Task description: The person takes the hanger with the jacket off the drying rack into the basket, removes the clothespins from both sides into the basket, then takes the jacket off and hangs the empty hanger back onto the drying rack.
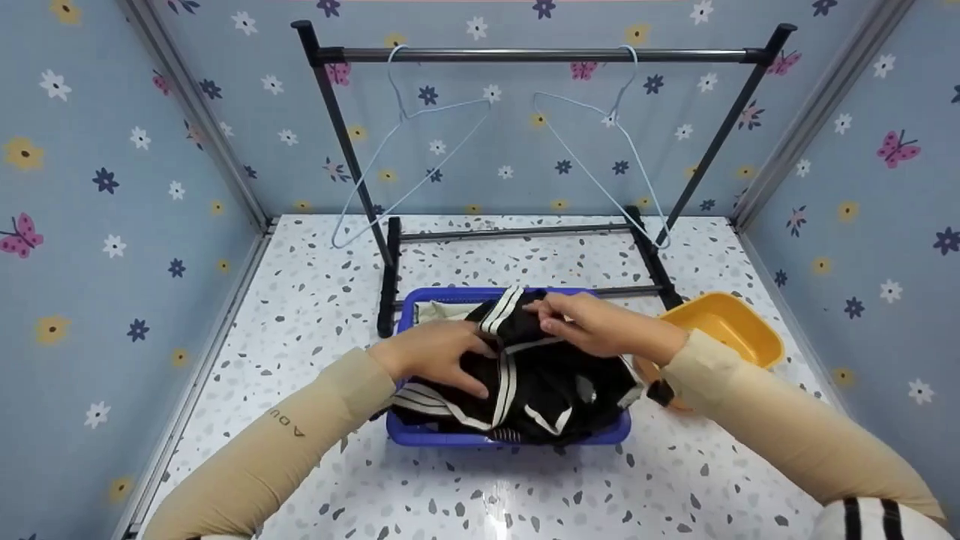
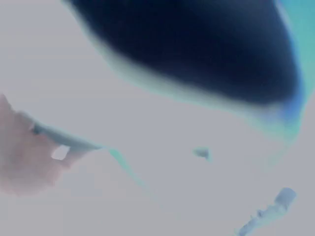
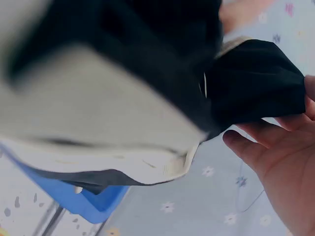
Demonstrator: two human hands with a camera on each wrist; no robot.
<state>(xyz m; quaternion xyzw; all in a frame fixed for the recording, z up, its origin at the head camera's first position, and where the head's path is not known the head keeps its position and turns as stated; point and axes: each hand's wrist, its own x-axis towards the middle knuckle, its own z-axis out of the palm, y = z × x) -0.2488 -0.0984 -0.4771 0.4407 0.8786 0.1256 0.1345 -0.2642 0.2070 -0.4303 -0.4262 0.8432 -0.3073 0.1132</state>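
Observation:
A black garment with white stripes lies bunched over a blue plastic basket, some of it spilling past the rim. My right hand pinches a raised part of the garment near the basket's far side. In the right wrist view, the fingers of that hand hold the end of a black piece of the cloth. My left hand is on the garment's left part, thumb apart from the fingers, fingertips hidden at a striped fold. The left wrist view is washed out, with a dark shape across its top.
Behind the basket stands a black-and-grey clothes rack. Two light blue hangers, a left hanger and a right hanger, hang from its bar. A yellow tub sits to the right, partly behind my right forearm. Flower-patterned walls enclose the speckled floor.

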